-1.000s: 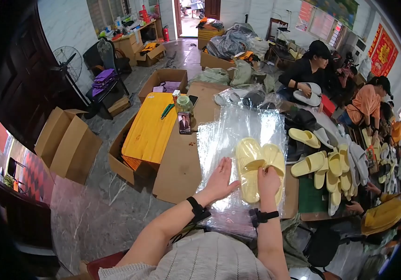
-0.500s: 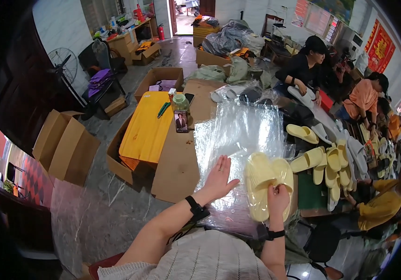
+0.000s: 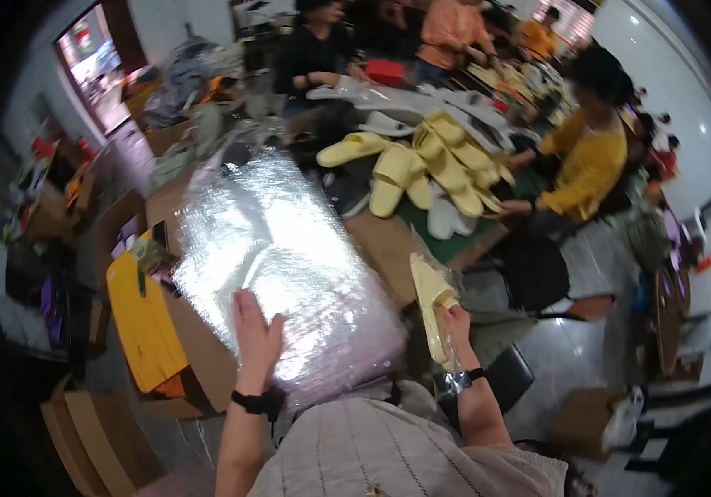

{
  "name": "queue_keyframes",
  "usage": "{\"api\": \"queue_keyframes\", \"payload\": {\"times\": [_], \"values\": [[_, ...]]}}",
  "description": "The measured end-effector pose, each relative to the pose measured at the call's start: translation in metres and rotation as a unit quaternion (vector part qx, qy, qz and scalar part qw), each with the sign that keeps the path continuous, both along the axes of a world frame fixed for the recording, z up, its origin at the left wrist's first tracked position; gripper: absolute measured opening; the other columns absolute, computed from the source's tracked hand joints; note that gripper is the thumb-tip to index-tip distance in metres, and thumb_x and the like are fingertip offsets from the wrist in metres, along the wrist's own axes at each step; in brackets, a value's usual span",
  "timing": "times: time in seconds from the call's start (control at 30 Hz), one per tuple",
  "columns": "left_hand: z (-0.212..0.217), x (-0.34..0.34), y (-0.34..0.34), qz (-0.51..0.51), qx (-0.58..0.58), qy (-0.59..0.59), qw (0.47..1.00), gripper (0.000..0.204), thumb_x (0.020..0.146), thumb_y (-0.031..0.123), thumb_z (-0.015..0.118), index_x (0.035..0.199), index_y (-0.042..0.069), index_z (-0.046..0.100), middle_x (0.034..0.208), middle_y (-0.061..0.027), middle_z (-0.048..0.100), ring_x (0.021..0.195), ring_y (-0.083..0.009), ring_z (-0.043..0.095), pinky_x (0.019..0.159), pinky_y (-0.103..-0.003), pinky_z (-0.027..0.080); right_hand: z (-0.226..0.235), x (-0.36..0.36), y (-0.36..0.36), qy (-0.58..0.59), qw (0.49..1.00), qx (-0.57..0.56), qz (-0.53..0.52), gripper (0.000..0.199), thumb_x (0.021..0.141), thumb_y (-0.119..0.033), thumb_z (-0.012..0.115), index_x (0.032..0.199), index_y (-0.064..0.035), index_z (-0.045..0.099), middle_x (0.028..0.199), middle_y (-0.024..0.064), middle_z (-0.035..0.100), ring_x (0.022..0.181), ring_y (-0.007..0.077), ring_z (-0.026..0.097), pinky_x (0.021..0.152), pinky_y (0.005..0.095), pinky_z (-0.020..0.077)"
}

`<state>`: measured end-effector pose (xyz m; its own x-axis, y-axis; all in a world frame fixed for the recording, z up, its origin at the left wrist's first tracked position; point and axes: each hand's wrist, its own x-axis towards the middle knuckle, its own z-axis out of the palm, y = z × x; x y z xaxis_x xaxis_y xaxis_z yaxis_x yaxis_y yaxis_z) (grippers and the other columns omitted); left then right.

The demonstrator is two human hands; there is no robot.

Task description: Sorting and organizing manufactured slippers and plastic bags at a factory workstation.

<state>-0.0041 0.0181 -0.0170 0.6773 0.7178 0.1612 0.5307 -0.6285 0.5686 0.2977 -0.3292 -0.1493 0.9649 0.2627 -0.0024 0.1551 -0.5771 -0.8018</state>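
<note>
My right hand (image 3: pixel 455 325) grips a pair of pale yellow slippers (image 3: pixel 430 291) in a clear plastic bag. They are held up beside the table's right edge and seen nearly edge-on. My left hand (image 3: pixel 257 335) rests with fingers stretched and thumb apart on a stack of shiny clear plastic bags (image 3: pixel 281 215). Beyond the stack, to the right, lies a heap of loose yellow slippers (image 3: pixel 446 157) with some white slippers (image 3: pixel 452 217) among them.
A yellow wooden board (image 3: pixel 142 319) lies on a carton to the left. A black chair (image 3: pixel 529 273) stands on the right. One person in a yellow top (image 3: pixel 591 157) reaches to the heap; another in black (image 3: pixel 310 58) works across the table. Cardboard boxes (image 3: pixel 111 439) stand lower left.
My view has swung to the right. My right hand has lifted the bagged slippers off the plastic stack and carried them right, past the table edge. My left hand stays on the stack.
</note>
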Motion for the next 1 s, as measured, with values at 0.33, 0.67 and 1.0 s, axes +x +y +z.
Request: {"api": "queue_keyframes", "payload": {"times": [0.33, 0.67, 1.0], "values": [[-0.002, 0.005, -0.005, -0.010, -0.005, 0.006, 1.000, 0.079, 0.093, 0.017, 0.062, 0.155, -0.009, 0.020, 0.162, -0.0283, 0.021, 0.152, -0.0414, 0.014, 0.123, -0.045, 0.016, -0.017, 0.000, -0.142, 0.107, 0.899, -0.411, -0.110, 0.037, 0.080, -0.037, 0.070, 0.090, -0.0010, 0.075, 0.094, 0.0216, 0.073, 0.089, 0.0387, 0.071, 0.077, 0.0493, 0.0545], [0.014, 0.018, -0.013, 0.017, -0.034, 0.026, 0.999, 0.080, 0.088, 0.012, 0.062, 0.155, -0.006, 0.021, 0.163, -0.0252, 0.021, 0.152, -0.0401, 0.014, 0.123, -0.045, 0.016, -0.099, 0.084, -0.123, 0.148, 0.850, -0.505, 0.020, 0.049, 0.088, -0.051, 0.069, 0.102, -0.0043, 0.074, 0.097, 0.0181, 0.072, 0.089, 0.0354, 0.069, 0.077, 0.0499, 0.0572], [0.020, 0.022, -0.016, 0.037, -0.038, 0.018, 0.998, 0.085, 0.083, 0.014, 0.064, 0.155, -0.004, 0.023, 0.162, -0.0246, 0.024, 0.151, -0.0408, 0.017, 0.122, -0.046, 0.018, -0.018, 0.223, 0.040, 0.045, 0.997, 0.026, -0.050, 0.071, 0.085, -0.049, 0.075, 0.137, -0.0063, 0.054, 0.132, 0.0187, 0.052, 0.118, 0.0355, 0.056, 0.096, 0.0481, 0.0481]]}}
